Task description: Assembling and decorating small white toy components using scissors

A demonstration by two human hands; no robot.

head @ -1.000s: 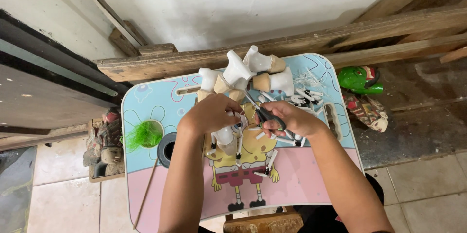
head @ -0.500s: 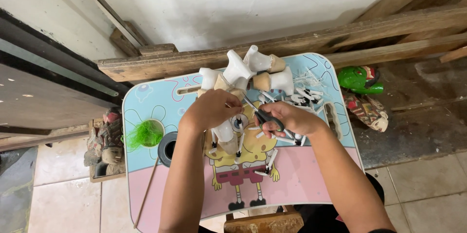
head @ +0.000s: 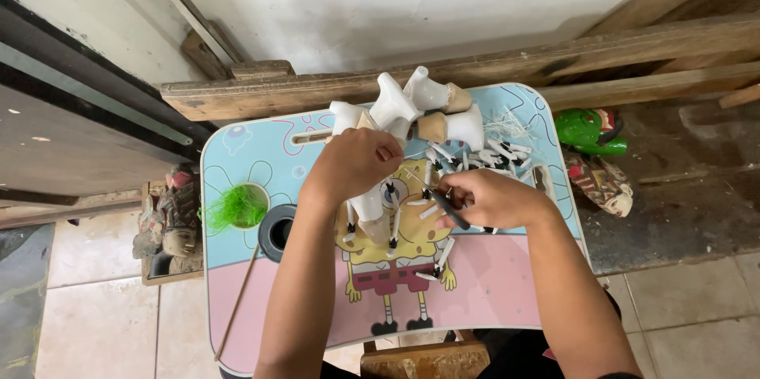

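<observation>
My left hand point(head: 354, 163) grips a white carved wooden figure point(head: 369, 213) that stands on a small cartoon-printed table point(head: 237, 157). My right hand point(head: 484, 198) holds a thin dark tool point(head: 448, 208) just to the right of that figure, its tip pointing toward it. Several more white carved figures point(head: 412, 106) lie in a pile at the table's far edge. Several small white pegs with dark tips point(head: 495, 153) are scattered behind and under my right hand.
A tuft of green fibre point(head: 235, 206) and a dark round cup hole point(head: 277, 230) sit at the table's left. A thin stick point(head: 237, 300) leans at the left front. A carved mask point(head: 170, 220) lies on the floor left; a green figure point(head: 590, 132) lies right. Wooden planks point(head: 491, 62) run behind.
My right hand has shifted slightly with the tool. The left hand stays closed on the white figure.
</observation>
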